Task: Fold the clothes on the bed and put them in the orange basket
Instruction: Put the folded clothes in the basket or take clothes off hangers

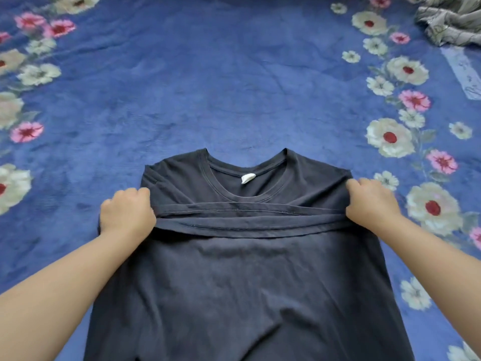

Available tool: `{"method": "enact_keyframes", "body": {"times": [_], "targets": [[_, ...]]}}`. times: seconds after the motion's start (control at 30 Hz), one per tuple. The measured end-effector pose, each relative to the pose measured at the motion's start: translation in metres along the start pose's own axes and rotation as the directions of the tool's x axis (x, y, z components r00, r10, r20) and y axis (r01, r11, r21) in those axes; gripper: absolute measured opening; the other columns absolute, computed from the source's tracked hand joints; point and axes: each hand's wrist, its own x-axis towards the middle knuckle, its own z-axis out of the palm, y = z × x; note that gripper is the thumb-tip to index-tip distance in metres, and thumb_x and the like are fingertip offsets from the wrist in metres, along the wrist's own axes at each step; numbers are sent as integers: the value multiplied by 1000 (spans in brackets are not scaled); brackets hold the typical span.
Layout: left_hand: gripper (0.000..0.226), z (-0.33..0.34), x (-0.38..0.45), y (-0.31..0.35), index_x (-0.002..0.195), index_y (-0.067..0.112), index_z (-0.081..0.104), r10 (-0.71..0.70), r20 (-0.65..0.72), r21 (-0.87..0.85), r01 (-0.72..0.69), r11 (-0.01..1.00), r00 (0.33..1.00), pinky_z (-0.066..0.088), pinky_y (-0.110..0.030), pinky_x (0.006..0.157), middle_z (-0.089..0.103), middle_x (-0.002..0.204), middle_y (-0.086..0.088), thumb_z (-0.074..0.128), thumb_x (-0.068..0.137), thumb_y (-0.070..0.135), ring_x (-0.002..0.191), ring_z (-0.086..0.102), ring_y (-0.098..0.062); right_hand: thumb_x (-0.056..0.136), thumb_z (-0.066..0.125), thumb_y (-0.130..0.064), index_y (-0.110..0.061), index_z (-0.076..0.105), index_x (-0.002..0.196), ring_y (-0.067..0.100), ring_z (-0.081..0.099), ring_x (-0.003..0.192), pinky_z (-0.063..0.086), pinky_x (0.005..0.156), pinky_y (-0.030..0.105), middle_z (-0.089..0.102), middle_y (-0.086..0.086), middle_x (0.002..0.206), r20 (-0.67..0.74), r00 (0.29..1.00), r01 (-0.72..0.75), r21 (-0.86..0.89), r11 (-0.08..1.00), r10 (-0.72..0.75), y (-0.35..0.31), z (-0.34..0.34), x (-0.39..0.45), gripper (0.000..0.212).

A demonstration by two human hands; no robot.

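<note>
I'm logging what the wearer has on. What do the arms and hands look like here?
Both forearms are bare as far as the frame shows, with no sleeves in view. The left hand and right hand wear no gloves, and no watch, ring or bracelet is visible.

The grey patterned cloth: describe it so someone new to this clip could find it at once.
Start from the blue floral bedspread covering the bed and follow it to the far right corner. The crumpled grey patterned cloth lies bunched there, unlike the dark navy T-shirt, which is spread flat close to the camera.
</note>
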Motion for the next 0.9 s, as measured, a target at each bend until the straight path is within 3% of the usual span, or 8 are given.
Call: {"method": "enact_keyframes", "body": {"times": [0.1, 0.2, 0.33, 0.43, 0.5, 0.6, 0.77, 0.9], "targets": [[36, 0, 28, 8, 102, -8, 60, 65, -184, -200, -102, 974, 981, 41, -50, 77, 59, 102, -26, 35, 79, 5, 98, 51, -44, 87, 44, -4, -1, 47, 127, 33, 36, 123, 33, 96, 40, 47, 15, 130, -152, 984, 131, 266, 955, -93, -23, -5, 29, 40], [42, -10, 66, 22, 130, 0, 44, 54, -17, -240, -56, 969, 998, 32, -45, 96, 47, 130, -20, 47, 94, 22, 123, 39, -36, 96, 38, -15, 0, 41, 131, 33, 40, 123, 35, 97, 41, 48, 17, 131, -105, 992, 107, 411, 905, -69, -43, -11, 64, 38], [48, 3, 105, 34, 129, 8, 45, 116, 122, -256, -82, 963, 986, 37, -43, 98, 51, 129, -15, 48, 93, 40, 121, 43, -33, 96, 43, -27, -3, 50, 120, 30, 49, 110, 36, 84, 32, 55, 13, 118, 56, 988, 113, 358, 927, -142, -49, -9, 99, 34], [29, 13, 117, 36, 112, 10, 58, 139, 50, -371, -111, 922, 989, 39, -39, 91, 60, 118, -15, 49, 94, 31, 112, 50, -33, 95, 47, -26, 2, 57, 106, 26, 49, 93, 33, 72, 28, 56, 13, 98, 56, 982, 140, 421, 896, -180, -45, -10, 108, 32], [23, 17, 120, 36, 102, 10, 61, 91, -20, -446, -91, 890, 996, 39, -38, 85, 62, 109, -16, 48, 95, 27, 106, 52, -34, 95, 49, -23, 4, 58, 100, 29, 51, 95, 31, 69, 29, 58, 17, 95, -26, 987, 156, 427, 891, -161, -43, -5, 110, 29], [24, 29, 123, 35, 103, 10, 61, -8, -27, -472, -5, 881, 1000, 37, -38, 83, 61, 110, -18, 45, 96, 27, 106, 51, -36, 94, 49, -22, 0, 56, 103, 31, 52, 102, 35, 76, 33, 60, 18, 103, -88, 991, 131, 446, 885, -102, -48, 11, 110, 24], [23, 37, 133, 36, 104, 10, 60, -12, 4, -457, 13, 889, 1000, 38, -38, 84, 60, 111, -20, 46, 96, 27, 107, 51, -36, 96, 44, -29, -8, 51, 106, 33, 50, 111, 35, 93, 40, 58, 17, 115, -23, 993, 114, 362, 925, -114, -51, 19, 121, 24], [18, 32, 136, 39, 100, 16, 56, -19, 87, -400, 52, 915, 996, 32, -42, 97, 60, 113, -14, 46, 96, 30, 113, 48, -33, 99, 35, -32, -11, 45, 117, 31, 46, 118, 29, 96, 39, 54, 16, 124, 32, 997, 58, 248, 967, -68, -58, 16, 121, 30]]}}
